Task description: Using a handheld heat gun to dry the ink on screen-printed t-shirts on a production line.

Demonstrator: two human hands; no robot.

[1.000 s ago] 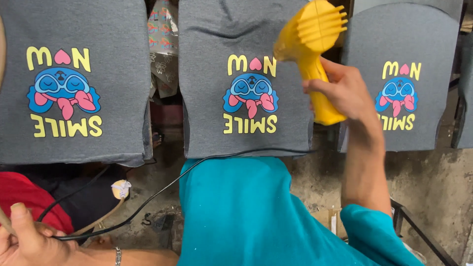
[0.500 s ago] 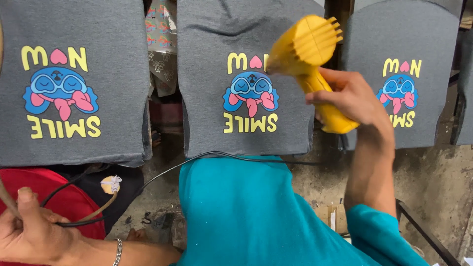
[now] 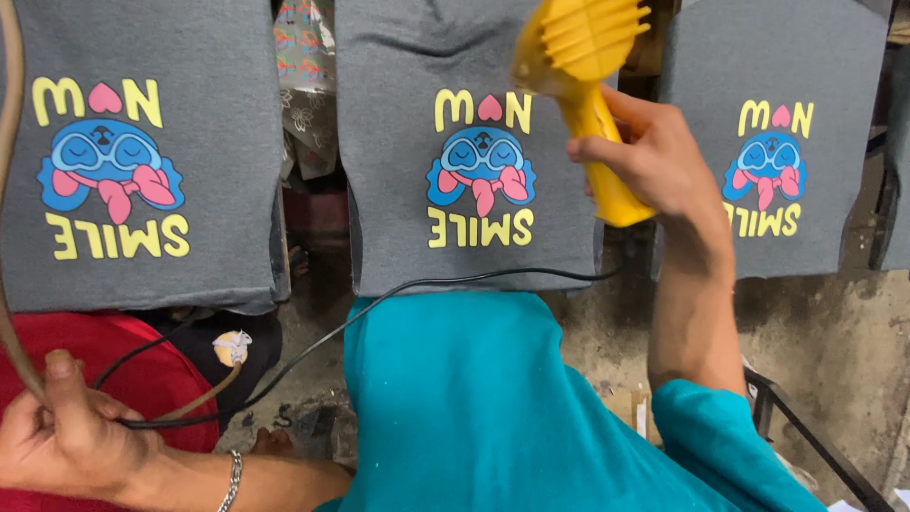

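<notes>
Right hand: closed around the handle of the yellow dryer, fingers wrapped on it, arm stretched forward.
Dryer: held in the air, its ribbed head over the upper right corner of the middle shirt, near the print; I cannot tell if it touches the cloth.
Left hand: at the lower left, closed as a fist on the black cord and a tan hose; thumb up; a bracelet on the wrist.
Cord: runs from the left fist, under the lower edge of the middle shirt, toward the dryer.
Shirts: three grey ones side by side, each with the same blue, pink and yellow print; left shirt, right shirt.
Below: red cloth under the left shirt; dirty floor.
</notes>
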